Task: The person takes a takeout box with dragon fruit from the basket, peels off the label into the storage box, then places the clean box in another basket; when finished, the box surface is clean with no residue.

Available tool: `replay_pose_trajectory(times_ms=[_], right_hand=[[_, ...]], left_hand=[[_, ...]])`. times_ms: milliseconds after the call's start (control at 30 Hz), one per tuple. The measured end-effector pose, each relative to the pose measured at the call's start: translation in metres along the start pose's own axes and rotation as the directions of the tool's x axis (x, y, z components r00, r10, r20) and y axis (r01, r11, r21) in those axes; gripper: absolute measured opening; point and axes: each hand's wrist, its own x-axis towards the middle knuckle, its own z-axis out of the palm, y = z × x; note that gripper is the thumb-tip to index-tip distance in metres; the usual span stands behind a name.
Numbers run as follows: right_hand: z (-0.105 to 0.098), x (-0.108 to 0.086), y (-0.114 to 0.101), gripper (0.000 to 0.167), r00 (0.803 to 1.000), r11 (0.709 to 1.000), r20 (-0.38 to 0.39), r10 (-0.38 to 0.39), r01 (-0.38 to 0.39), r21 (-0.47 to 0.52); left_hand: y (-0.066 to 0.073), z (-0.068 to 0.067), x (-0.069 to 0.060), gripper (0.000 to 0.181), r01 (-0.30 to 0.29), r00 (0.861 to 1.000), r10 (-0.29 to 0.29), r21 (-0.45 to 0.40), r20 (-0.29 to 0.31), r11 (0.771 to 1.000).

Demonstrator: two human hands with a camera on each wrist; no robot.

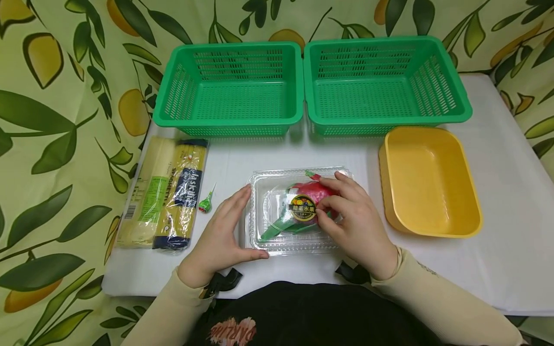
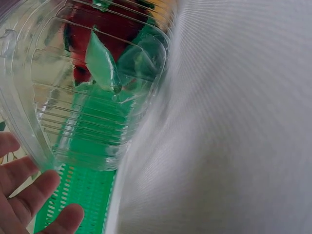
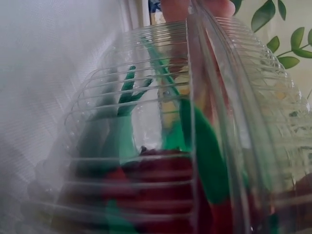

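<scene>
A clear plastic clamshell box (image 1: 255, 240) lies shut on the white table. Inside it sits a red-pink dragon fruit (image 1: 313, 192) with green leaf-like pieces, also seen through the ribbed plastic in both wrist views. A round black-and-gold sticker (image 1: 297, 211) is on the lid above the fruit. My right hand (image 1: 357, 221) is over the box's right side, thumb and index finger pinching the sticker's right edge, other fingers spread toward the back. Along the box's left side my left hand (image 1: 220, 240) stands with fingers straight and thumb at the near corner.
Two green baskets (image 1: 235, 130) (image 1: 389, 117) stand side by side at the back. A yellow tub (image 1: 433, 192) is at the right. Left lie a spaghetti pack (image 1: 183, 192), a pale noodle pack (image 1: 144, 192) and a small green-wrapped item on a thin stick (image 1: 205, 204).
</scene>
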Motion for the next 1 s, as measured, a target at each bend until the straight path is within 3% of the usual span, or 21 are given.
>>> replay_pose_trajectory(times_ms=[333, 1000], right_hand=[[0.0009, -0.0011, 0.0016, 0.008, 0.998, 0.998, -0.002, -0.062, 0.062, -0.007], [0.0009, -0.0048, 0.0043, 0.006, 1.0, 0.998, -0.001, -0.005, 0.005, 0.059]], left_hand=[[0.0016, -0.0008, -0.0003, 0.148, 0.013, 1.0, -0.013, 0.002, 0.005, 1.0], [0.0007, -0.0003, -0.0001, 0.149, 0.007, 1.0, -0.008, 0.02, 0.003, 1.0]])
